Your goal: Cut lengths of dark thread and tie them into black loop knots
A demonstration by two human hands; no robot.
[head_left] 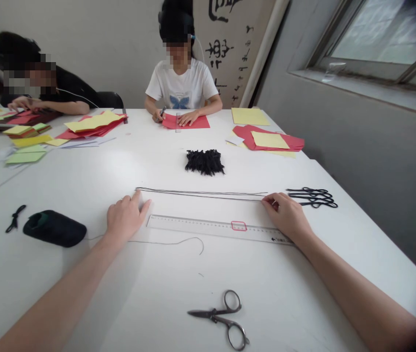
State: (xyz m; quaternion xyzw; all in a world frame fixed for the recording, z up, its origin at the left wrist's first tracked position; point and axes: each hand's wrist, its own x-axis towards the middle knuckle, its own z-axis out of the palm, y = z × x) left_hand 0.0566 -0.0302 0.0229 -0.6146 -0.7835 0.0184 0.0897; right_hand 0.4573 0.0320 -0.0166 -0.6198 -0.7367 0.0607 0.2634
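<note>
Several strands of black thread point(200, 192) stretch side by side across the white table between my hands. My left hand point(125, 215) rests at their left end, its index fingertip touching the bend and the thumb spread away; nothing is gripped in it. At the right end, my right hand point(284, 210) pinches the thread between thumb and fingers. Just nearer to me lies a clear ruler point(211, 227) with a red box marked on it, its right end partly under my right wrist. A black thread spool point(55, 228) lies left of my left forearm, its loose tail trailing right.
Open scissors point(217, 314) lie near me. Beyond the strands sits a bundle of black tassels point(205, 162); looped black cords point(314, 197) lie right, a small black knot point(16, 218) left. Two people work across the table among coloured paper stacks point(94, 124) and red-yellow sheets point(270, 139).
</note>
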